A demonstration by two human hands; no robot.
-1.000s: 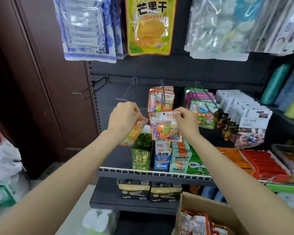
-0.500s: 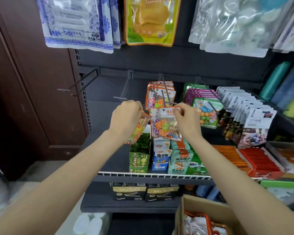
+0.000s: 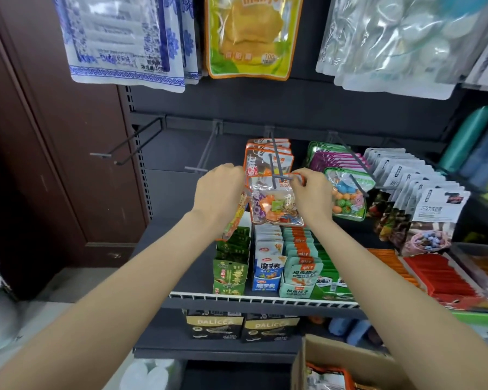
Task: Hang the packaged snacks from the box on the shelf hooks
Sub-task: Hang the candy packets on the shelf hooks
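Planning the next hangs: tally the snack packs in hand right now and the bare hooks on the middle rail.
Orange pack gripped in the left hand: 1
Clear candy pack pinched by the right hand at a hook tip: 1
Bare hooks, far-left hook and next hook: 2
Total: 4

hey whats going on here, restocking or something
Yes, a person is stocking a shop shelf. The right hand pinches the top edge of a clear candy packet and holds it up at the tip of a shelf hook that already carries orange-edged packets. The left hand grips more packets hanging below it. An open cardboard box with more packets sits at the lower right. The hooks to the left are bare.
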